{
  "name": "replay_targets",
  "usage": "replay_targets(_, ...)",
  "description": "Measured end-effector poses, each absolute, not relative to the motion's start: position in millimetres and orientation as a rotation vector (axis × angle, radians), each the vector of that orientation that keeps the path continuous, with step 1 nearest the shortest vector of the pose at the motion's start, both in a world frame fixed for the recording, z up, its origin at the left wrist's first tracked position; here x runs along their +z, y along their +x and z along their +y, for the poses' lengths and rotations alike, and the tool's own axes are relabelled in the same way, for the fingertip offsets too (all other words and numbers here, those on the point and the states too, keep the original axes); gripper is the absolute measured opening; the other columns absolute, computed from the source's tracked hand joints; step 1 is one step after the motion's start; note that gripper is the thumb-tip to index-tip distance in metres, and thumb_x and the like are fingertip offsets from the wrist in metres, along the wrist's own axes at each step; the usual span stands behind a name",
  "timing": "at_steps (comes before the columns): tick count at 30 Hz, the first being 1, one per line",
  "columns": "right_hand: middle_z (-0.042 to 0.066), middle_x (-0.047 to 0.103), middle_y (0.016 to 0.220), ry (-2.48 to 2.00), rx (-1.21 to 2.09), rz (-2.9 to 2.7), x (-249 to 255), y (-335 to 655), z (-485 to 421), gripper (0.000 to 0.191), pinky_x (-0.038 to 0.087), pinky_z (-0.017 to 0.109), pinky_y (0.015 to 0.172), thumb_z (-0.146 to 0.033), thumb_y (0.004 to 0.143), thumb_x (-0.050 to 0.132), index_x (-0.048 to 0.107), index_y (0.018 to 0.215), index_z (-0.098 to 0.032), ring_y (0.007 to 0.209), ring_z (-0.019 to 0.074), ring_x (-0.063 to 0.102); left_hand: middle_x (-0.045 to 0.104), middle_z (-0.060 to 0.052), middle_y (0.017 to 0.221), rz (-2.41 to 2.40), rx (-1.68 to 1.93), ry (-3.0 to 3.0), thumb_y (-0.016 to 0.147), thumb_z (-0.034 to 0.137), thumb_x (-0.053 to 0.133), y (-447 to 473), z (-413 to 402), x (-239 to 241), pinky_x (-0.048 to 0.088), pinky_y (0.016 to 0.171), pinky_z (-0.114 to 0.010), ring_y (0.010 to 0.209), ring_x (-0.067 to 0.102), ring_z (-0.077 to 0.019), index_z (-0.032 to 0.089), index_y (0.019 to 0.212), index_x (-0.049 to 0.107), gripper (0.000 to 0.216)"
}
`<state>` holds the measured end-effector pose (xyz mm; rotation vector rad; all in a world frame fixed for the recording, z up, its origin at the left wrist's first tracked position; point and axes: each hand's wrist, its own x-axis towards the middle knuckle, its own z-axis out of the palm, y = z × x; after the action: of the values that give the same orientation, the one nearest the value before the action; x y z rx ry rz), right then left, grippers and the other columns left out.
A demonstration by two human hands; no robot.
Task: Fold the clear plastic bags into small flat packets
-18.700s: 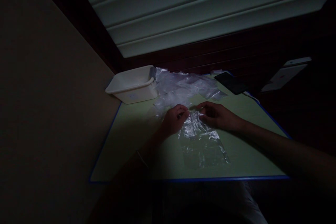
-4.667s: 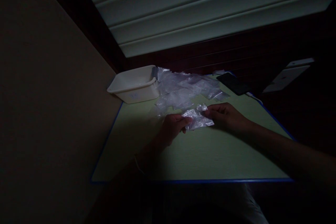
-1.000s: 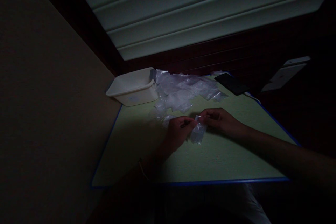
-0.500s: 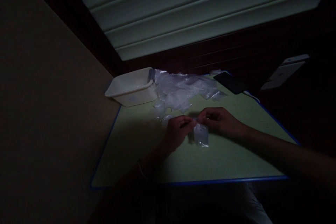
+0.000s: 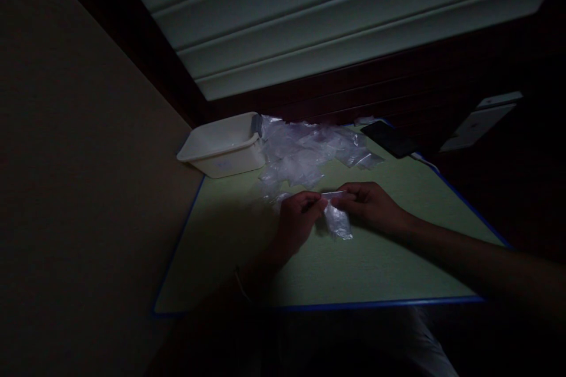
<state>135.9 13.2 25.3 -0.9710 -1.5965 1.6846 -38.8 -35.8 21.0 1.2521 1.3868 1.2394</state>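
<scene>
A small clear plastic bag [image 5: 338,222] hangs between my hands above the pale green table [image 5: 354,271]. My left hand [image 5: 299,218] pinches its upper left edge between thumb and fingers. At the upper right, my right hand [image 5: 369,205] grips the same bag, also in a pinch. The bag's top strip shows between the fingertips, and its lower part looks crinkled and shiny. What it may contain is too dark to tell. Behind my hands lies a loose pile of similar clear bags [image 5: 305,150], reaching close to my left hand.
A white plastic bin [image 5: 234,159] stands at the back left, touching the pile. Toward the back right lies a dark flat device [image 5: 389,139] with a white cable [image 5: 425,161] beside it. The table has a blue edge [image 5: 354,305]; a wall [image 5: 88,159] rises on the left.
The bag's top strip now shows more between my fingertips, and its lower part has crumpled and risen slightly. Both hands keep their hold, with only small finger shifts.
</scene>
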Motion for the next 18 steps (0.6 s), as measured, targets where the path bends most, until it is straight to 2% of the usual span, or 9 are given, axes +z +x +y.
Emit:
replay_targets(6,0.000,0.061,0.065,-0.958,1.692,-1.596,28.5,136.5,11.4,0.027,0.039,0.025,0.051,-0.041,0.076,0.070,0.064,0.077,-0.015,0.054,0.0102,0.050,0.061,0.000,0.062,1.394,1.233,1.292,0.077,0.037,0.068,-40.3,-35.8,20.2,0.037,0.048,-0.021,0.051,0.050,-0.0083,0.016,0.080,0.067,0.021)
replay_targets(11,0.001,0.063,0.071,-0.915,1.786,-1.514,32.8,134.4,9.3,0.033,0.040,0.025,0.052,-0.044,0.076,0.071,0.065,0.089,-0.014,0.056,0.0109,0.053,0.063,-0.001,0.066,1.411,1.279,1.309,0.077,0.035,0.068,-40.2,-34.7,16.8,0.038,0.049,-0.020,0.054,0.052,-0.0088,0.016,0.081,0.067,0.020)
replay_targets(18,0.001,0.063,0.071,-0.930,1.689,-1.610,28.9,131.3,6.8,0.030,0.039,0.026,0.052,-0.038,0.073,0.075,0.065,0.089,-0.015,0.057,0.0113,0.053,0.067,-0.003,0.071,1.419,1.292,1.335,0.077,0.031,0.068,-35.8,-37.5,16.3,0.040,0.050,-0.021,0.059,0.057,-0.0105,0.016,0.080,0.068,0.016)
